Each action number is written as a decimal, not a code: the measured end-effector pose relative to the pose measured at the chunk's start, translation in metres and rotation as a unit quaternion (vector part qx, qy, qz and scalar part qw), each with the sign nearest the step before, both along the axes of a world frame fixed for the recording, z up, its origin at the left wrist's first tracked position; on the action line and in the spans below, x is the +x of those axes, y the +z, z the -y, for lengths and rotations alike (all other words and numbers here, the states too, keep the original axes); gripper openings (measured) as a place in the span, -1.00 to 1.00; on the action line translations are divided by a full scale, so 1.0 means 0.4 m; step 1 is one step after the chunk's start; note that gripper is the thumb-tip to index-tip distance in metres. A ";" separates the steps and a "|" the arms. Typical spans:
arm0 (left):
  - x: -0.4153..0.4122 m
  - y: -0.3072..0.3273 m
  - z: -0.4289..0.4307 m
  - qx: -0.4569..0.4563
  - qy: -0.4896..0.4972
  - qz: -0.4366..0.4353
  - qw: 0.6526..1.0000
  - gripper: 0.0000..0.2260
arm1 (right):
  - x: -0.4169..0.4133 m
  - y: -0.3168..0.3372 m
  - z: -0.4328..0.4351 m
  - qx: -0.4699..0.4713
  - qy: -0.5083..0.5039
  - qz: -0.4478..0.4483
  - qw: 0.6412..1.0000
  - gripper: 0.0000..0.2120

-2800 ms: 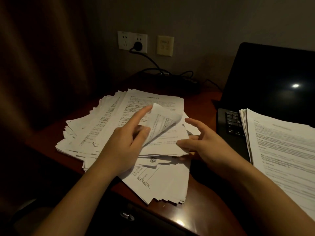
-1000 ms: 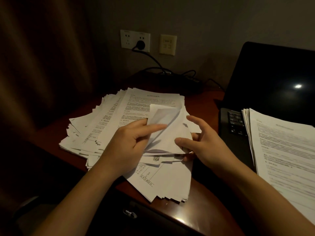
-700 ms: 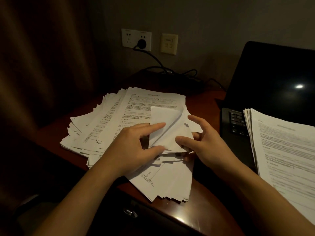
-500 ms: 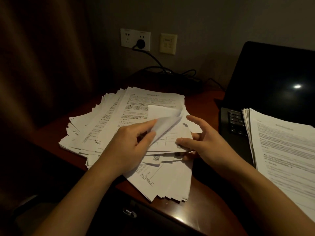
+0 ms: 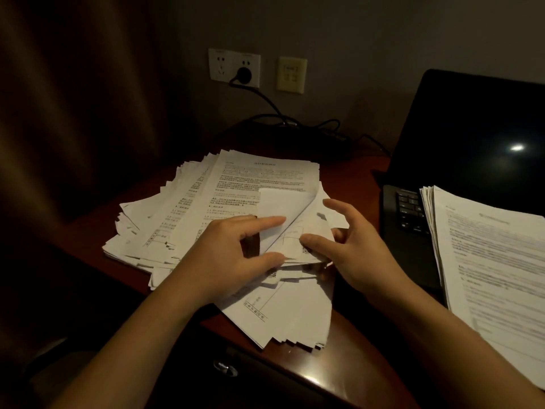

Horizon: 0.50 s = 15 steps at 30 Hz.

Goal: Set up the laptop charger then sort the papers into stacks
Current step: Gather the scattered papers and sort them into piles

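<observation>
White papers (image 5: 259,184) with black print; black laptop (image 5: 472,137); reddish-brown desk (image 5: 351,178); white socket (image 5: 234,67).

desk (image 5: 362,361): glossy wood | papers (image 5: 259,178): matt paper | laptop screen (image 5: 472,137): glossy

Illegible, blurred print on the papers (image 5: 259,178)

A spread pile of papers (image 5: 206,208) covers the left and middle of the counter (image 5: 362,349), its near edge overhanging the front. On the pile's right part lies a small bundle (image 5: 314,231), with the left hand (image 5: 227,255) at its left and the right hand (image 5: 354,249) at its right. Farther right sits the laptop (image 5: 472,143) – a neat stack (image 5: 495,261) rests on its keyboard. Behind the pile, on the wall, a plug (image 5: 244,74) sits in the socket plate (image 5: 224,66); its cable (image 5: 265,98) drops to the counter's back.
</observation>
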<state>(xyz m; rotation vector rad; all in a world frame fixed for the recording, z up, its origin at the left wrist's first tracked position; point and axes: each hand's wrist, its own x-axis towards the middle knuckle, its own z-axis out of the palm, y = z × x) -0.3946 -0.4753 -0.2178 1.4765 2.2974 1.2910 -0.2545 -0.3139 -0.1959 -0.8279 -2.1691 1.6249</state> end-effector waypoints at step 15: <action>0.011 0.007 0.000 0.007 -0.009 0.010 1.000 -0.62 | 0.009 0.000 -0.011 -0.017 0.014 -0.001 1.000 -0.26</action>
